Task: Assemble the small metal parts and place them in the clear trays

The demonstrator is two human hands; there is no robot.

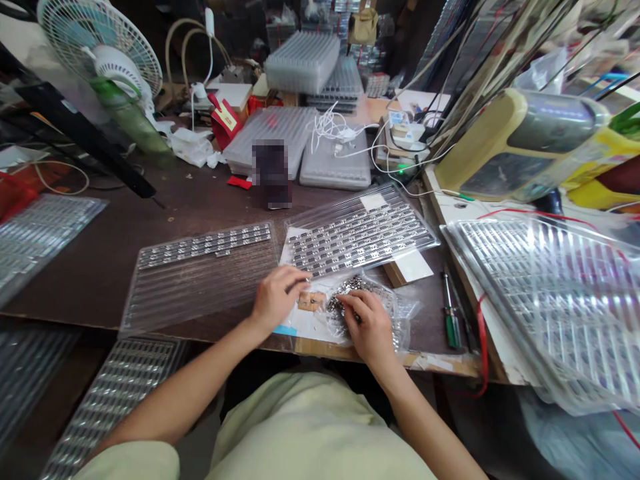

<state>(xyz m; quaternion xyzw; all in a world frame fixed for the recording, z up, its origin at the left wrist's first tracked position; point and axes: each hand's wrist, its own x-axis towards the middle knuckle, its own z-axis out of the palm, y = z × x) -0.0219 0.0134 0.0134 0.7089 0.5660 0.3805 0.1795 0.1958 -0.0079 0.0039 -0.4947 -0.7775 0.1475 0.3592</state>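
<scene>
My left hand is closed, thumb and fingers pinched together at the lower left corner of a clear ribbed tray that holds rows of small black-and-silver parts. Whatever it pinches is too small to make out. Over a clear plastic bag of small metal pieces, my right hand has its fingers curled and fingertips together; what lies between them is hidden. An orange-brown block lies on white paper between both hands. Left of it sits another clear tray, partly filled with such parts.
A green-handled screwdriver lies at the right, near stacked clear trays. A small box sits under the tray's right end. Further back are a fan, a green bottle, white cables and more stacked trays.
</scene>
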